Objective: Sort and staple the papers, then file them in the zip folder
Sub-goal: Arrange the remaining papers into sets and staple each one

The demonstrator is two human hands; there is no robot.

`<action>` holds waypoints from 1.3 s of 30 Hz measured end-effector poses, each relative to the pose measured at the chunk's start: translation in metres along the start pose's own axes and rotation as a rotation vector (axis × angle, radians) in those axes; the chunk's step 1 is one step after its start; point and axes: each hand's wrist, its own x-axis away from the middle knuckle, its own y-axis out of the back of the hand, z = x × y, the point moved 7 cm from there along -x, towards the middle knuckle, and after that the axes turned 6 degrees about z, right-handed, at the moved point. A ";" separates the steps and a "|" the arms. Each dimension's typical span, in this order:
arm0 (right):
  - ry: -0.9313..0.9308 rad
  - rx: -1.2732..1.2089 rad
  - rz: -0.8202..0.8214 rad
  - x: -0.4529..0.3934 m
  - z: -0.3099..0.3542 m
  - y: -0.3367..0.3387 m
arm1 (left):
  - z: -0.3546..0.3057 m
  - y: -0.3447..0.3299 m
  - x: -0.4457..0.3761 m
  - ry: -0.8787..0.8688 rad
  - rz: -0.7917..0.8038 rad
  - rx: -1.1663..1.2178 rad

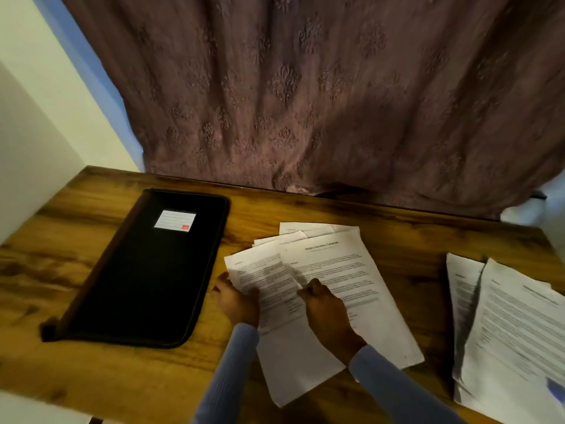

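Note:
A loose, fanned pile of printed papers (330,270) lies in the middle of the wooden table (91,240). My left hand (235,298) holds the left edge of a lower sheet (253,270) in the pile. My right hand (324,304) pinches the left edge of the top sheet, which carries a heading, and lifts it slightly. A black zip folder (146,270) with a white label lies shut on the left of the table. A second stack of printed papers (504,328) rests at the right edge. No stapler shows.
A brown patterned curtain (305,87) hangs behind the table's far edge. A pale wall (30,102) stands at the left. A small blue object (555,390) lies on the right stack near the frame edge.

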 end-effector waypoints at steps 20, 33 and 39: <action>-0.071 -0.330 -0.183 -0.003 -0.016 0.027 | -0.013 -0.044 -0.006 0.227 0.333 0.540; -0.270 -0.296 -0.085 -0.007 -0.010 0.031 | -0.026 -0.054 0.010 0.111 0.331 0.419; -0.215 -0.297 -0.196 -0.002 -0.028 0.046 | -0.021 -0.032 0.017 -0.019 0.184 0.134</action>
